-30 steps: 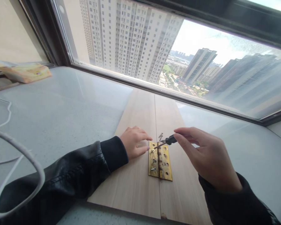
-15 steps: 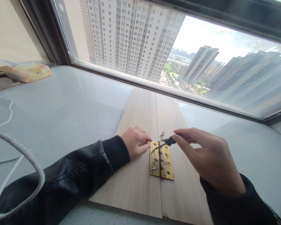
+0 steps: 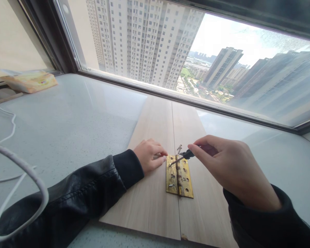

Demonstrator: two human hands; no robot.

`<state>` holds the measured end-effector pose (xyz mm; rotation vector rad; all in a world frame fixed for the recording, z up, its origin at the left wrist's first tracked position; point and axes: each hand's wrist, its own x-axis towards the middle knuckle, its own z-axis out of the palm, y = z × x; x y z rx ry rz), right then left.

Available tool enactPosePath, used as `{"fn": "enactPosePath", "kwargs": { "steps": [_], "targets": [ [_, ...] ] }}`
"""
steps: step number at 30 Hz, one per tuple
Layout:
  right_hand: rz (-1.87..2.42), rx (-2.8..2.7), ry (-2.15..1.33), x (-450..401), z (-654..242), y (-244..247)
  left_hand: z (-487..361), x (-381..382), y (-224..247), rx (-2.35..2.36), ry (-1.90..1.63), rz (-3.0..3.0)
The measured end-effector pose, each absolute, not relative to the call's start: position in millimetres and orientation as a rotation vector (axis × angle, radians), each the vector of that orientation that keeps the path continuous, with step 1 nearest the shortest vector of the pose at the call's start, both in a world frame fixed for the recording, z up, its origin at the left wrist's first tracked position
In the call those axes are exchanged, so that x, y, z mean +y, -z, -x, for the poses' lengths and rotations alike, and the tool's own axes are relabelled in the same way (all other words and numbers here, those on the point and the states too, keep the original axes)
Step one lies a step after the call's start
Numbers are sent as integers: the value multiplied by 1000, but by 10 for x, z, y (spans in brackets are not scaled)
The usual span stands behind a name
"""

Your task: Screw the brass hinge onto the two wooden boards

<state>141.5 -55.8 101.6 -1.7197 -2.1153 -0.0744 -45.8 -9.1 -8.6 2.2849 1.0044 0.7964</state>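
Note:
A brass-coloured hinge [image 3: 179, 182], worn and stained, lies opened flat across the seam between two pale wooden boards [image 3: 155, 203]. My right hand [image 3: 229, 162] pinches the dark handle of a screwdriver [image 3: 188, 154]. Its thin shaft slants down to the left, and the tip meets the upper part of the hinge's left leaf, at a screw location. My left hand [image 3: 152, 156] rests on the left board, thumb and index fingertips at the hinge's upper left edge, with a gap between those fingers. A screw [image 3: 171, 185] sits tilted low on the left leaf.
Loose screws [image 3: 179, 148] lie just above the hinge. A white cable [image 3: 38, 179] loops at the left over the speckled white counter [image 3: 93, 113]. A soft yellowish pack [image 3: 32, 82] is at the back left, and a window frame [image 3: 134, 88] borders the far edge.
My right hand has shifted slightly up and its wrist to the right, while the screwdriver tip stays at the same place on the hinge. The left hand holds its position.

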Motion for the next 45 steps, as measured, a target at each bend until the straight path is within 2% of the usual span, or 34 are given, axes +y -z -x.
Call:
{"fn": "enactPosePath", "kwargs": {
  "steps": [7,12,17,22,27,30,36,41,45],
  "targets": [
    [1626,-2217,250,-525,-1292,-960,459,-82,89,996,-789,-2298],
    [1471,-2323,216,-535,-1277,-933,460,-91,86,996,-782,-2305],
    [1435,-2356,65,-527,-1341,-959,482,-83,23,940,-801,-2203],
    [1349,-2373,-185,-467,-1404,-978,452,-61,-218,691,-808,-2015],
    [1325,-2363,-262,-445,-1397,-969,331,-74,-310,491,-794,-1974],
    [1435,-2290,-136,-456,-1377,-945,288,-74,-248,486,-875,-1922],
    [1843,-2206,374,-543,-1279,-928,278,-83,-164,522,-1005,-1979],
    [1998,-2275,422,-608,-1197,-948,243,-124,-181,635,-1153,-1919],
    [1918,-2372,288,-604,-1262,-949,246,-97,-232,582,-1035,-1981]
  ]
}}
